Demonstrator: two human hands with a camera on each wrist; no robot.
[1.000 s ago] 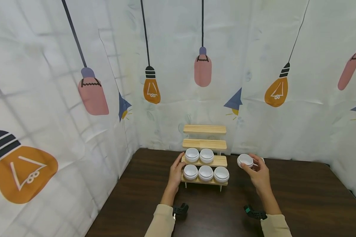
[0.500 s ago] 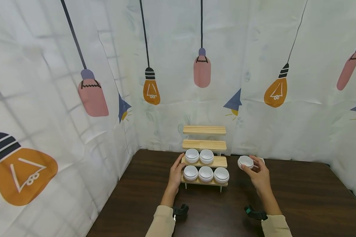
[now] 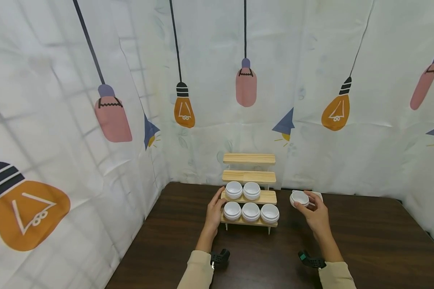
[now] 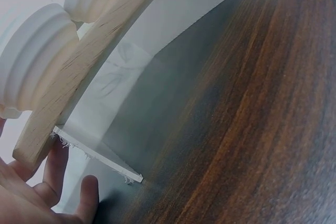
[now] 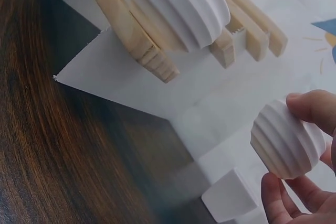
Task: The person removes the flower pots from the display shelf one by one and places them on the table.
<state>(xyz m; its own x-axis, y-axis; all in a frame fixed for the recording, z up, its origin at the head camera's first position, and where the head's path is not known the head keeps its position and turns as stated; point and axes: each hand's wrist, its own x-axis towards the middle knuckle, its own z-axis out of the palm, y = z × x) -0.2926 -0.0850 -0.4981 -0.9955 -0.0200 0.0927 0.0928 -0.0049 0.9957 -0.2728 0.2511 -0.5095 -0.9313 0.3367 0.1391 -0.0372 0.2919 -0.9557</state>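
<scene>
Cup (image 3: 298, 198) pinched in right-hand grip (image 3: 317, 211), left hand (image 3: 213, 211) holding rack (image 3: 268, 197)

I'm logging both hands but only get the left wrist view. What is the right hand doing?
Observer: The right hand holds a white bowl to the right of the tiered stand.
Operator: How many bowls does the stand carry?
Observer: Five bowls: three on the lowest shelf, two on the shelf above.
Operator: What else shows near the held bowl in the right wrist view?
Observer: A white flat-sided object, lower in the picture; I can't tell what it is.
</scene>
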